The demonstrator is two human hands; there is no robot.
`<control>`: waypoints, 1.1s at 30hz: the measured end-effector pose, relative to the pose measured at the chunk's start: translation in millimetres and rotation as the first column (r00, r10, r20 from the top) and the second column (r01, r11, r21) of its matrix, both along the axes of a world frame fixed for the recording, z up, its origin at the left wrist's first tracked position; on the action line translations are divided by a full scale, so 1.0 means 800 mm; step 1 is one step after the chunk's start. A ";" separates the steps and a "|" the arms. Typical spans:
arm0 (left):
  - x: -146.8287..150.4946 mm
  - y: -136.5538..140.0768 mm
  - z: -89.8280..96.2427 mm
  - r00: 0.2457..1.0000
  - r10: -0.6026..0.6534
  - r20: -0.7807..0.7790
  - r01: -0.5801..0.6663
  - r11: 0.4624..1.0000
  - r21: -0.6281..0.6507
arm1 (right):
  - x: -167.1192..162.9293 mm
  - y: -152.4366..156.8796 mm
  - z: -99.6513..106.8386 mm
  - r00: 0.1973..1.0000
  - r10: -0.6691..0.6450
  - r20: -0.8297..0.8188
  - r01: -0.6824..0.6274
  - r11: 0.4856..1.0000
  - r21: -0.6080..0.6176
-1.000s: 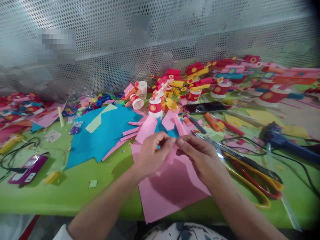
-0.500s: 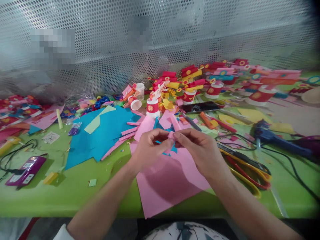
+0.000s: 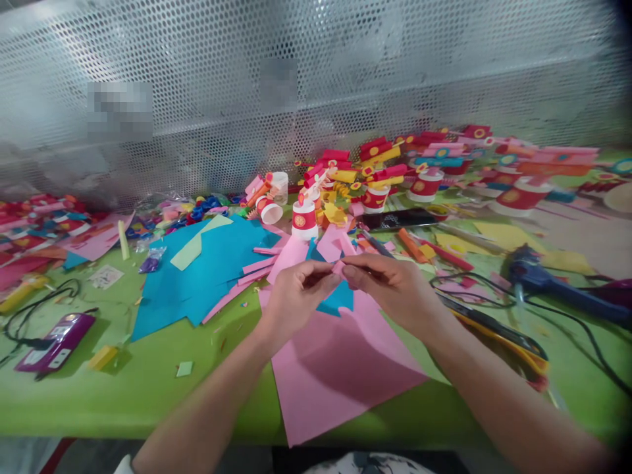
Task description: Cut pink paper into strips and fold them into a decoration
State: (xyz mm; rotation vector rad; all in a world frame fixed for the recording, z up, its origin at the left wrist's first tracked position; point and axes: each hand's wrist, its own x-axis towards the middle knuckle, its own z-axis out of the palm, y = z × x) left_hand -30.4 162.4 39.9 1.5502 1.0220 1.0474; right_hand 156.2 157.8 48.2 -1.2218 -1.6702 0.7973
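Observation:
Between the fingertips of both hands is a small piece of pink paper [image 3: 338, 267], mostly covered by the fingers. My left hand [image 3: 302, 289] pinches it from the left, thumb against forefinger. From the other side my right hand [image 3: 388, 280] is closed on it the same way. Beneath the hands lies a large pink paper sheet [image 3: 340, 375], partly in their shadow. A blue paper scrap [image 3: 338, 304] shows just under the fingertips. Left of the hands, pink strips lie by a large blue sheet [image 3: 168, 296] with a pale green strip on it.
Scissors [image 3: 508, 342] lie beside my right forearm, partly covered. A blue glue gun [image 3: 553, 273] and its cord are at the right. Red-and-white paper cups [image 3: 305, 222] with paper rolls stand along the back. A purple power strip [image 3: 56, 342] lies at the left. Perforated metal [image 3: 207, 99] rises behind.
The view has shifted slightly, so most things sit a little lower and to the right. Both hands still pinch the pink paper, with fingers drawn closer together; my right forearm covers more of the scissors.

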 end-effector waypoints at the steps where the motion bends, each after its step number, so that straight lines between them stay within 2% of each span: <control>1: 0.001 -0.001 0.000 0.999 0.029 -0.025 -0.029 0.999 0.030 | -0.002 -0.001 -0.003 0.999 -0.027 -0.027 0.027 1.000 -0.005; 4: 0.002 -0.005 0.001 0.991 0.099 -0.091 -0.086 0.986 0.142 | -0.005 -0.006 -0.007 0.997 -0.052 -0.058 0.051 0.998 -0.026; 10: 0.000 -0.008 0.002 0.976 0.121 -0.182 -0.051 0.936 0.349 | 0.001 -0.014 -0.010 0.997 -0.034 -0.066 0.032 0.999 -0.032; 15: -0.001 -0.008 0.003 0.979 0.104 -0.174 -0.031 0.924 0.381 | 0.002 -0.017 -0.013 0.998 -0.032 -0.050 0.031 0.999 -0.021; 19: -0.001 -0.009 0.006 0.978 0.099 -0.184 -0.041 0.954 0.296 | 0.000 -0.019 -0.010 0.998 -0.030 -0.062 0.026 0.998 -0.057; 24: -0.001 -0.005 0.007 0.999 0.032 -0.025 -0.031 0.999 0.030 | 0.000 -0.019 -0.008 0.998 -0.027 -0.059 0.020 0.993 -0.120; 29: -0.003 0.001 0.009 0.991 -0.004 0.135 0.029 0.983 -0.181 | 0.000 -0.019 -0.008 0.998 -0.051 -0.029 0.045 0.983 -0.179; 33: -0.003 0.003 0.010 0.989 -0.010 0.151 0.046 0.970 -0.238 | -0.003 -0.019 -0.006 0.997 -0.058 -0.044 0.048 0.980 -0.191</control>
